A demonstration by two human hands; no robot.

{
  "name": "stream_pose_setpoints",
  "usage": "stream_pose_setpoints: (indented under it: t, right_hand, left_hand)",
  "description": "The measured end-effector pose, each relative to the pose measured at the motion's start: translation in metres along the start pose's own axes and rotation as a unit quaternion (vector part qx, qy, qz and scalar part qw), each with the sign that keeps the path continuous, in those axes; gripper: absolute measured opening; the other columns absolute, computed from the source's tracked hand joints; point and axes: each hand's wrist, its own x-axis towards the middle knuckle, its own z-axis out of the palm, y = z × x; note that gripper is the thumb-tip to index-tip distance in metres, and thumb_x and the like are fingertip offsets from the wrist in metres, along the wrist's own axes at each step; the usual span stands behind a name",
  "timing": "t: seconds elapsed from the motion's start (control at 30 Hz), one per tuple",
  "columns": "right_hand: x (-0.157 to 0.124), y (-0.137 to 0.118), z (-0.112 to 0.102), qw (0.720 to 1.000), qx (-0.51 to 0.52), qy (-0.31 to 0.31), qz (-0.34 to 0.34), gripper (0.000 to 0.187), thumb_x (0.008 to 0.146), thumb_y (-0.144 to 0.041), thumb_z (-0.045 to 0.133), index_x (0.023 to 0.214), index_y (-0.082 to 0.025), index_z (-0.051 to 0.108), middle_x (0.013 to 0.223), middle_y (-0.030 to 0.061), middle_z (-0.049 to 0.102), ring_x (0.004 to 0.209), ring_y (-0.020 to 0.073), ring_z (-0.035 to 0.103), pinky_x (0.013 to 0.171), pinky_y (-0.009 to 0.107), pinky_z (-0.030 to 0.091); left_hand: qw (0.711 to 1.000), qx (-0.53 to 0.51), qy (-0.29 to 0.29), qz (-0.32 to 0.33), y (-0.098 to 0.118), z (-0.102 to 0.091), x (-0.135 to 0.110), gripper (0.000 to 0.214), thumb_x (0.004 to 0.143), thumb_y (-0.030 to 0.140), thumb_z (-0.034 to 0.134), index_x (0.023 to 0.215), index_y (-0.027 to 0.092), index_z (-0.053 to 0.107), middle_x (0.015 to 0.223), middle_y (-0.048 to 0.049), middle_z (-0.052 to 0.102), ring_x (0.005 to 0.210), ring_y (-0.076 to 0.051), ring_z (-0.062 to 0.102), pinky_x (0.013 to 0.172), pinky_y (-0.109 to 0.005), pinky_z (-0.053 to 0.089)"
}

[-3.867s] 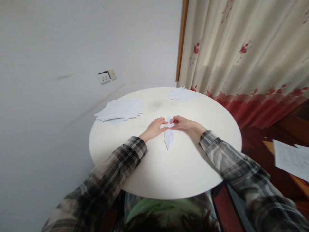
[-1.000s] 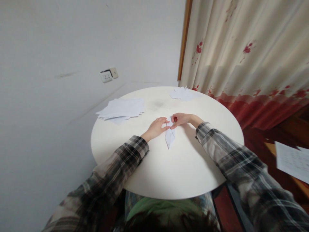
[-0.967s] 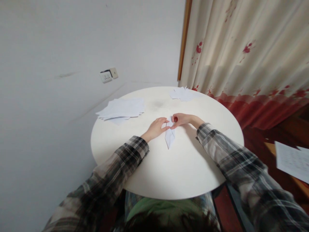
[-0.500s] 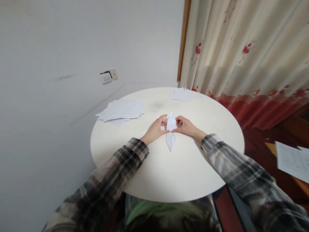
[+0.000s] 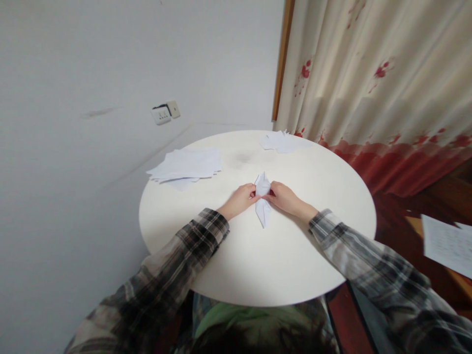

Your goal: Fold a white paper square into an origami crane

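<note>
A white folded paper piece (image 5: 263,185), long and pointed at both ends, is between my two hands over the middle of the round white table (image 5: 258,265). My left hand (image 5: 242,198) is closed on its left edge, thumb on the near face at the narrow middle. From the other side my right hand (image 5: 284,197) pinches the right edge, its thumb meeting the left thumb at the centre. Fingers behind the paper are partly hidden. The lower point lies toward me, with a crease down it.
At the table's left back lies a stack of white paper sheets (image 5: 188,164). Smaller paper pieces (image 5: 280,141) lie at the back edge. A wall socket (image 5: 161,115) is at left, a flowered curtain (image 5: 368,88) at right. A printed sheet (image 5: 448,243) lies lower right, off the table.
My fingers have curled in and closed more tightly on both sides of the folded paper. Its upper part looks wider and less smooth. The view has shifted slightly.
</note>
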Motion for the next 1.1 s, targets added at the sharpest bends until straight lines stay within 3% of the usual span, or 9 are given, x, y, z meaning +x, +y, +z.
stream_pose_setpoints:
  t: [0.17,0.5,0.8,1.1]
  right_hand:
    - [0.001,-0.003,-0.002,0.998,-0.056,-0.014,-0.001,0.026,0.084,-0.037,0.05,0.082,-0.012,0.059,0.085,0.0127,0.061,0.077,0.0203,0.056,0.066,0.028,0.036]
    - [0.004,-0.003,-0.004,0.999,-0.004,-0.035,0.026,0.026,0.081,-0.038,0.055,0.085,-0.012,0.061,0.083,0.0089,0.064,0.072,0.0171,0.057,0.06,0.024,0.035]
    - [0.005,-0.008,-0.01,0.996,-0.057,-0.061,0.042,0.034,0.082,-0.045,0.051,0.082,-0.012,0.063,0.082,0.0131,0.065,0.073,0.021,0.058,0.058,0.027,0.034]
    - [0.0,-0.002,-0.01,0.998,0.006,-0.029,0.047,0.03,0.076,-0.044,0.059,0.066,-0.016,0.06,0.066,0.0046,0.06,0.057,0.0129,0.047,0.051,0.024,0.026]
  left_hand:
    - [0.999,0.041,-0.006,-0.01,0.0,0.002,0.002,0.011,0.079,0.019,0.054,0.07,0.013,0.057,0.07,-0.0022,0.052,0.066,-0.014,0.049,0.062,-0.026,0.04]
    - [0.999,0.05,-0.009,-0.013,-0.006,0.003,0.004,0.014,0.08,0.021,0.055,0.07,0.012,0.056,0.07,-0.0029,0.052,0.064,-0.015,0.048,0.06,-0.025,0.037]
    - [0.998,0.056,-0.011,-0.041,-0.005,-0.001,0.005,0.017,0.077,0.027,0.058,0.066,0.014,0.054,0.066,-0.0014,0.053,0.06,-0.014,0.047,0.056,-0.025,0.033]
    - [0.997,0.054,-0.012,-0.059,-0.007,-0.003,0.005,0.022,0.076,0.032,0.059,0.065,0.014,0.056,0.066,-0.0025,0.055,0.059,-0.015,0.049,0.055,-0.025,0.032]
